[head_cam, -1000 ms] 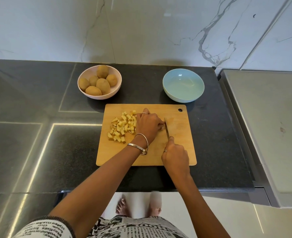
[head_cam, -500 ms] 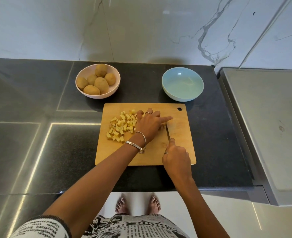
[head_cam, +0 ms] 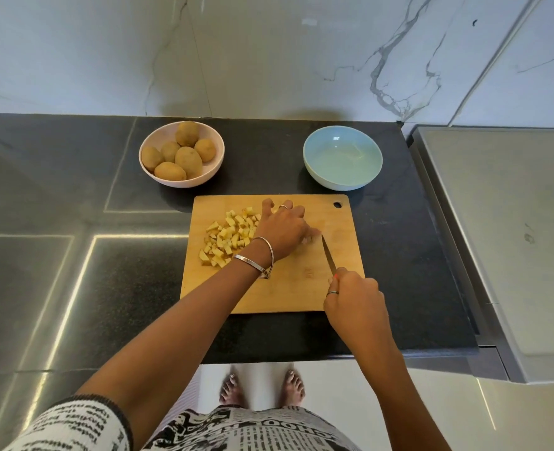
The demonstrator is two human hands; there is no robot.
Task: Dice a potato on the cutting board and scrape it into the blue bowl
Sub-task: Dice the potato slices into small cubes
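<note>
My right hand grips the knife, its blade pointing away from me on the cutting board. My left hand lies just left of the blade tip, fingers curled over a last bit of potato. The diced potato sits left of that hand. The blue bowl stands on the desk beyond both hands.

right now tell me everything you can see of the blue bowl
The blue bowl is round, pale blue, smooth and glossy, of a glazed or plastic look. It stands upright and empty on the dark counter, just beyond the far right corner of the wooden cutting board, clear of it. Neither hand touches it, and no potato pieces are in it yet.
</note>
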